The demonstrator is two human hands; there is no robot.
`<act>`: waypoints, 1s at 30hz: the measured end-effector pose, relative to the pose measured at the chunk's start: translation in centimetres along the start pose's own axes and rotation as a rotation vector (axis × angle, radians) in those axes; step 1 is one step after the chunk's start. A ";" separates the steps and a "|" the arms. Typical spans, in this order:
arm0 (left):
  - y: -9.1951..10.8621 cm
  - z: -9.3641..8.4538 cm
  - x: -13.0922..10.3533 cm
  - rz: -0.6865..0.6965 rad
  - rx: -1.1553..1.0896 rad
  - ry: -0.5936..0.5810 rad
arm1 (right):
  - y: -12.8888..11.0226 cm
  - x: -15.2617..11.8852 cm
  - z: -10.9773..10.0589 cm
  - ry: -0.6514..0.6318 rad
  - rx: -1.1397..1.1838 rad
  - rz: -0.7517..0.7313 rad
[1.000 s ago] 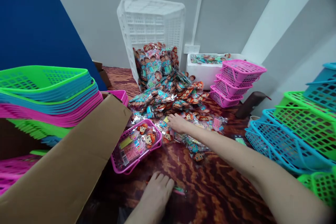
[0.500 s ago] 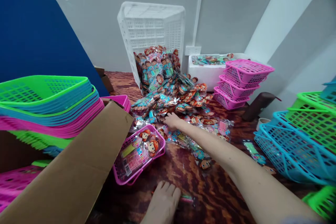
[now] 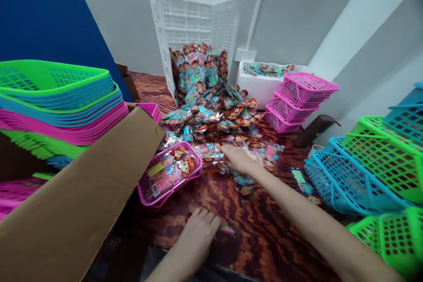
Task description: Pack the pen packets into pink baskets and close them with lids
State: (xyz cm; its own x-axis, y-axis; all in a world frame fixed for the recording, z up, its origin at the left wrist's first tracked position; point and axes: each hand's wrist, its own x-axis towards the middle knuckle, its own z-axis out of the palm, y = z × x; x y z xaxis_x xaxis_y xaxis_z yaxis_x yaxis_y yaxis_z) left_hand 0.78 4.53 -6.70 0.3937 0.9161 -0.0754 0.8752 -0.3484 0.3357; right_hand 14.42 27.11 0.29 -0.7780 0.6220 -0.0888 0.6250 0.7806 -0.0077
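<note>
My left hand point(image 3: 200, 228) is closed on a small clear toy packet point(image 3: 226, 229), whose pink and green end sticks out to the right. My palm hides most of that packet. My right hand point(image 3: 236, 158) is reached out at the near edge of a heap of toy packets point(image 3: 216, 119), fingers curled down on a packet point(image 3: 211, 153) with blue and pink contents. Left of my right hand is a pink basket point(image 3: 161, 202), tilted, holding packets with a red-haired cartoon head.
A white crate point(image 3: 157, 17) lies on its side behind the heap. At left, stacked baskets point(image 3: 59, 97) stand behind a cardboard flap point(image 3: 95, 185). Pink baskets point(image 3: 291, 105) and a white foam box point(image 3: 253, 83) are at back right; blue baskets point(image 3: 343, 176) stand nearer.
My right hand has drawn back from the heap, toward me and to the right. My left hand keeps its hold on the packet. The view has tipped downward.
</note>
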 end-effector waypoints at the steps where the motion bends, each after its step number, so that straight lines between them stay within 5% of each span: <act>1: 0.2 0.1 0.0 -0.001 0.004 0.009 | -0.2 0.2 0.1 -0.011 0.008 -0.001; 7: 0.7 -0.3 -0.9 -0.051 0.025 0.008 | -1.2 0.5 -0.9 -0.043 0.063 0.075; 15: 1.2 0.1 -1.2 0.083 0.106 0.146 | -6.9 -9.3 2.6 -0.137 0.248 0.117; 19: 1.4 0.3 -2.0 0.161 0.102 0.185 | -7.7 -12.6 4.2 -0.142 0.306 0.180; 30: 2.4 -0.1 -2.6 0.144 0.163 0.237 | -8.5 -14.4 4.8 -0.059 0.452 0.273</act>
State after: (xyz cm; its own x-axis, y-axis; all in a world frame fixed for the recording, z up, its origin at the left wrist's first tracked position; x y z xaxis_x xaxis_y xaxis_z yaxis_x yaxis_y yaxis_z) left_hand 1.78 1.32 -5.58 0.4569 0.8691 0.1894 0.8562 -0.4875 0.1711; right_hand 20.63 11.26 -3.15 -0.5866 0.7839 -0.2034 0.7796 0.4785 -0.4042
